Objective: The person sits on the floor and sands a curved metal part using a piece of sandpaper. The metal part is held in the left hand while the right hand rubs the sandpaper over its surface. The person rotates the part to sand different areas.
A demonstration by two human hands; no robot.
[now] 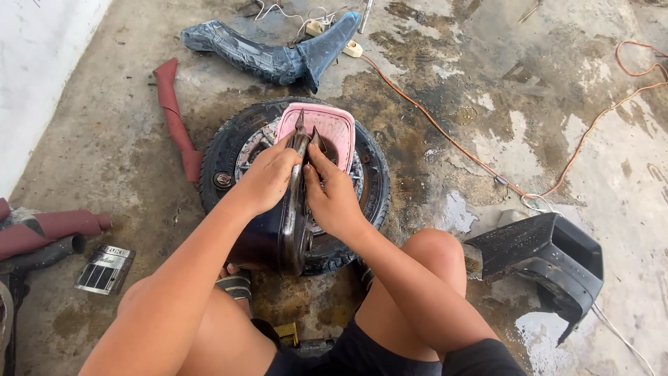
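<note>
wet concrete floor (487, 90); dark, curved, glossy motorcycle panel (282, 233) between both hands

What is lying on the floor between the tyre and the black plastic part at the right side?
In the head view, the person's right knee and wet concrete floor lie between the tyre and the black plastic part.

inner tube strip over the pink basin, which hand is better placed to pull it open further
Right, probably. The right hand pinches the edge of the dark rubber strip near its tips, above the pink basin, while the left hand wraps over the strip, steadying it.
</note>
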